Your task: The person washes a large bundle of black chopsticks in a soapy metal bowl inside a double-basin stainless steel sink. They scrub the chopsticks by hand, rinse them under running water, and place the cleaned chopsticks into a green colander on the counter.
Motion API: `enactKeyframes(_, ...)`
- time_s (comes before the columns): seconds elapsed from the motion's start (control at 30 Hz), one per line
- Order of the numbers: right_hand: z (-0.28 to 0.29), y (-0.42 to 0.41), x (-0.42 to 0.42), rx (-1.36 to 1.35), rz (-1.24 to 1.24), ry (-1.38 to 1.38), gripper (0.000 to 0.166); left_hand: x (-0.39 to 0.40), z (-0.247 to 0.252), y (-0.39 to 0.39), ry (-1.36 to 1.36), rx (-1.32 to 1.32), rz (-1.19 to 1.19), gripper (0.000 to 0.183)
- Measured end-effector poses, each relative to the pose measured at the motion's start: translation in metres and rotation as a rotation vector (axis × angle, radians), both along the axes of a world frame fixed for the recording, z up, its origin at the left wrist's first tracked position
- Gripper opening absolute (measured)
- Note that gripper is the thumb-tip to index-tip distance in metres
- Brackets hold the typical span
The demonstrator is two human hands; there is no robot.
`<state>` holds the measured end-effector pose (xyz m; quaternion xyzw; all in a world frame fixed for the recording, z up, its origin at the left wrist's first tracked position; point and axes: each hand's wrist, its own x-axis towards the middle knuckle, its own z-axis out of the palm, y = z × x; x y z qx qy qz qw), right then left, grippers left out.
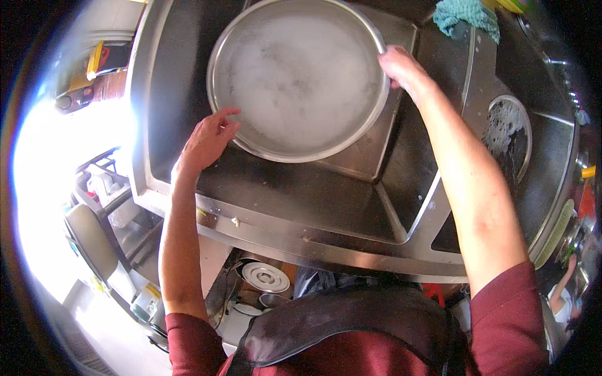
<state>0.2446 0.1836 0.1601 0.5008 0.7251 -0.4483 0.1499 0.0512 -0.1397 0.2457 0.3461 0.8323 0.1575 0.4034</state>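
Note:
A large round metal pan or basin (301, 80) with a raised rim lies over the left basin of a stainless steel sink (301, 188). My right hand (404, 70) grips its rim at the right side, the fingers partly hidden behind the edge. At the lower left of the rim is my left hand (209, 136), thumb and fingers apart; whether it touches the rim I cannot tell. Whitish haze or glare covers the pan's inner face.
A teal cloth (465, 19) lies on the sink divider at the top. Beyond my right arm, a round vessel with suds (508, 131) sits in the right basin. Food scraps (235, 221) dot the front ledge. Below are a metal lid (265, 277) and shelving (113, 197). Another person (562, 298) is at far right.

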Motion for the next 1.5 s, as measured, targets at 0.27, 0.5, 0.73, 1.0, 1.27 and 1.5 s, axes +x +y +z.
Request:
enactKeyframes(0.27, 0.010, 0.044, -0.050, 0.141, 0.131, 0.030, 0.027, 0.025, -0.017, 0.010, -0.010, -0.086, -0.043, 0.031)
enactKeyframes(0.5, -0.003, 0.052, -0.054, 0.040, -0.228, 0.350, 0.031, 0.028, -0.050, 0.049, 0.125, 0.048, -0.192, 0.047)
enactKeyframes(0.73, -0.029, -0.088, -0.071, 0.845, -0.032, 0.424, 0.052, -0.043, -0.200, 0.054, 0.435, -0.116, 0.024, 0.065)
enactKeyframes(1.0, -0.067, -0.090, -0.075, 0.216, 0.017, 0.133, 0.048, -0.038, -0.289, 0.100, 0.762, -0.390, -0.320, 0.035)
enactKeyframes(1.27, -0.124, -0.108, -0.103, 0.308, 0.543, -0.025, 0.020, -0.036, -0.250, 0.151, 0.647, -0.342, -0.316, 0.029)
enactKeyframes(1.5, -0.072, -0.145, -0.070, 0.260, 0.711, 0.075, 0.019, -0.010, -0.238, 0.085, 0.096, -0.158, 0.239, 0.032)
